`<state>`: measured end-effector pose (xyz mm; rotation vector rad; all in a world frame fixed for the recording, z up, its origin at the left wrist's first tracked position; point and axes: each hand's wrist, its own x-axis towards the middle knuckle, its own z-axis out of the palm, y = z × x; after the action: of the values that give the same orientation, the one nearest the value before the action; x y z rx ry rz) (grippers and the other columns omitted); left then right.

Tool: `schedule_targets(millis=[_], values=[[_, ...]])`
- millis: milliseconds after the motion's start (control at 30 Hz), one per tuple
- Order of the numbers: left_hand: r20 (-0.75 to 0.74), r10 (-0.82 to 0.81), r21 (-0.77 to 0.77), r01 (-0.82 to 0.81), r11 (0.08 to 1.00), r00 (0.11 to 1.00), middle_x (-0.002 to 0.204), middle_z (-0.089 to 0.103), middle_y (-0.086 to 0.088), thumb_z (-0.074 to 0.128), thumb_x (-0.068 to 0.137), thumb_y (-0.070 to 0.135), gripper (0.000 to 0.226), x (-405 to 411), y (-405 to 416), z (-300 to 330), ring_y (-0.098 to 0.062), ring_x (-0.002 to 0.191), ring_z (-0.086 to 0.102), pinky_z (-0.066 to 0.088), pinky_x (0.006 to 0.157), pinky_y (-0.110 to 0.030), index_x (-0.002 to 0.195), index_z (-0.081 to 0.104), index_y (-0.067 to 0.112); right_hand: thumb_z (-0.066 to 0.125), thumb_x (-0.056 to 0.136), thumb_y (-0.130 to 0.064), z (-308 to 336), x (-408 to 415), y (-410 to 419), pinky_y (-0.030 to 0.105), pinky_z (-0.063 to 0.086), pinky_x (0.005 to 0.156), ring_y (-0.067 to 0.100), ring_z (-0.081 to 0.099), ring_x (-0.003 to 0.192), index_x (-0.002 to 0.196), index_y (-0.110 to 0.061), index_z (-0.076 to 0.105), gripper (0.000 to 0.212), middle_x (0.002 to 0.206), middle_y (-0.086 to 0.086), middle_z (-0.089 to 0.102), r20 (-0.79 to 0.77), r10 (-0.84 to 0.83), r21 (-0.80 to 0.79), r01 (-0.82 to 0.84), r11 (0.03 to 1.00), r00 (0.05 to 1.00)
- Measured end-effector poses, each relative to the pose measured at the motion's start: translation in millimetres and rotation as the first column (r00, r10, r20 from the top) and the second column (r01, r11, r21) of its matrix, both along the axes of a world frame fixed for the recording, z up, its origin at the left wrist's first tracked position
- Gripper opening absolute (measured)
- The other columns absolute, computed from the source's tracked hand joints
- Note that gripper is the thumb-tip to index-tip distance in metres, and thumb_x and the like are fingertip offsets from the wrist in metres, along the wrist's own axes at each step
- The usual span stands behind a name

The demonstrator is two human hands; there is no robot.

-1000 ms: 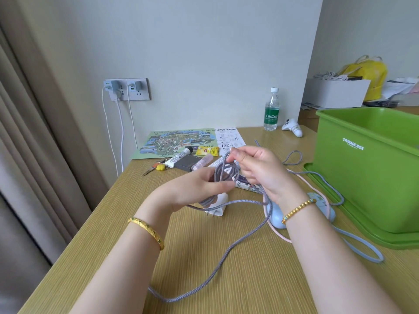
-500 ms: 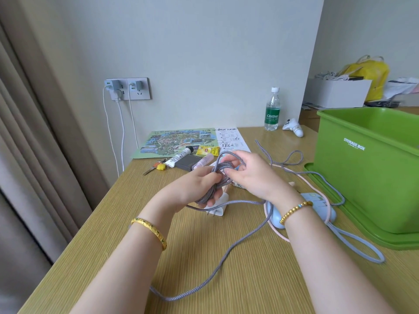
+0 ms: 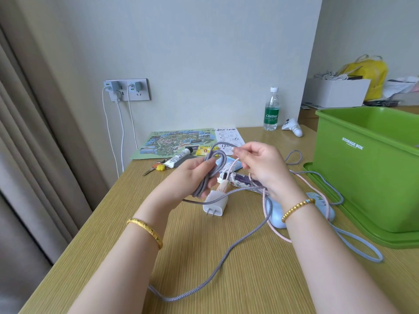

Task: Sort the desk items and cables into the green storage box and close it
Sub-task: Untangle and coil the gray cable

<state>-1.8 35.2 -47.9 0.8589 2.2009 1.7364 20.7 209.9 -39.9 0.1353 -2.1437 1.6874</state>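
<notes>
One large desk point(image 3: 204, 268) carries everything, and the green storage box point(image 3: 362, 177) stands open at its right side, sitting on what seems to be its lid point(image 3: 353, 232). Nothing can be seen inside the box from this angle. The grey braided cable point(image 3: 229, 250) lies in a long loose run over the desk, with one end already wound. The left hand point(image 3: 192, 175) grips this small coil with curled fingers. The right hand point(image 3: 260, 166) pinches the next length of cable; half a second ago it was pressed against the coil, and now it has pulled away to the right to draw a new loop. I judge the winding is only partly done. The white charger point(image 3: 215, 203) rests just under the hands, not yet packed.
</notes>
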Motion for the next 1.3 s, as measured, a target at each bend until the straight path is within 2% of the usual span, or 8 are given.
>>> schedule_targets(millis=[233, 467, 600, 833, 1000, 1100, 1200, 1300], values=[[0.262, 0.032, 0.312, -0.116, 0.943, 0.965, 0.059, 0.058, 0.003, 0.032, 0.100, 0.032, 0.041, -6, -2, 3, -0.010, 0.061, 0.064, 0.048, 0.047, -0.018, 0.071, 0.054, 0.014, 0.058, 0.090, -0.023, 1, 6, 3, 0.015, 0.043, 0.041, 0.001, 0.031, 0.032, 0.078, -0.015, 0.068, 0.018, 0.052, -0.007, 0.038, 0.219, 0.112, -0.167, -0.075, 0.983, 0.969], [0.531, 0.079, 0.603, -0.442, 0.664, 0.843, 0.080, 0.072, -0.007, 0.039, 0.099, 0.028, 0.032, -8, 8, 5, -0.020, 0.074, 0.072, 0.060, 0.067, -0.031, 0.083, 0.055, 0.006, 0.052, 0.093, -0.023, -3, 8, -12, 0.016, 0.044, 0.043, 0.000, 0.032, 0.032, 0.081, -0.018, 0.068, 0.021, 0.040, -0.013, 0.036, 0.359, 0.310, -0.185, -0.259, 0.948, 0.880], [0.519, 0.038, 0.580, -0.385, 0.718, 0.854, 0.094, 0.074, -0.010, 0.030, 0.100, 0.035, 0.039, -6, 8, 6, -0.024, 0.084, 0.072, 0.060, 0.071, -0.030, 0.114, 0.051, 0.005, 0.054, 0.092, -0.021, -13, 7, -25, 0.018, 0.047, 0.045, 0.002, 0.030, 0.035, 0.083, -0.018, 0.066, 0.016, 0.044, -0.013, 0.039, 0.434, 0.389, -0.227, -0.320, 0.920, 0.813], [0.547, 0.141, 0.592, -0.500, 0.632, 0.825, 0.065, 0.050, -0.004, 0.031, 0.101, 0.032, 0.028, -5, 7, 15, -0.014, 0.042, 0.060, 0.057, 0.053, -0.027, 0.092, 0.046, 0.009, 0.055, 0.091, -0.012, -21, 6, -35, 0.016, 0.044, 0.040, 0.004, 0.045, 0.039, 0.075, -0.016, 0.062, 0.018, 0.068, 0.001, 0.049, 0.487, 0.315, -0.051, -0.334, 0.941, 0.814], [0.472, 0.364, 0.495, -0.583, 0.644, 0.803, 0.078, 0.058, -0.003, 0.043, 0.097, 0.031, 0.019, -13, 1, 18, -0.014, 0.062, 0.062, 0.056, 0.060, -0.025, 0.095, 0.049, 0.013, 0.051, 0.093, -0.011, -18, 2, -27, 0.023, 0.053, 0.064, 0.010, 0.054, 0.062, 0.075, -0.012, 0.057, 0.018, 0.067, 0.003, 0.057, 0.375, 0.156, -0.065, -0.141, 0.988, 0.914], [0.409, 0.418, 0.457, -0.579, 0.675, 0.811, 0.085, 0.058, -0.003, 0.042, 0.098, 0.030, 0.021, -15, -1, 17, -0.016, 0.073, 0.061, 0.056, 0.073, -0.032, 0.096, 0.049, 0.010, 0.046, 0.095, -0.009, -16, 2, -32, 0.021, 0.053, 0.050, 0.011, 0.057, 0.054, 0.079, -0.010, 0.054, 0.018, 0.051, -0.001, 0.057, 0.370, 0.180, -0.237, -0.094, 0.967, 0.911], [0.391, 0.449, 0.468, -0.594, 0.655, 0.803, 0.086, 0.060, -0.002, 0.039, 0.099, 0.029, 0.021, -15, -6, 18, -0.008, 0.062, 0.068, 0.055, 0.077, -0.035, 0.088, 0.051, 0.016, 0.051, 0.093, -0.007, -12, 0, -27, 0.016, 0.035, 0.030, 0.004, 0.033, 0.031, 0.082, -0.006, 0.052, 0.011, 0.037, -0.007, 0.040, 0.334, 0.293, -0.564, -0.059, 0.823, 0.896], [0.373, 0.533, 0.419, -0.650, 0.634, 0.759, 0.100, 0.062, -0.004, 0.038, 0.099, 0.029, 0.021, -13, -9, 20, -0.007, 0.074, 0.070, 0.050, 0.059, -0.019, 0.103, 0.052, 0.014, 0.057, 0.090, -0.011, -10, -1, -16, 0.012, 0.015, 0.028, 0.001, 0.022, 0.029, 0.074, -0.011, 0.049, 0.019, 0.038, -0.009, 0.037, 0.338, 0.248, -0.515, -0.043, 0.856, 0.908]])
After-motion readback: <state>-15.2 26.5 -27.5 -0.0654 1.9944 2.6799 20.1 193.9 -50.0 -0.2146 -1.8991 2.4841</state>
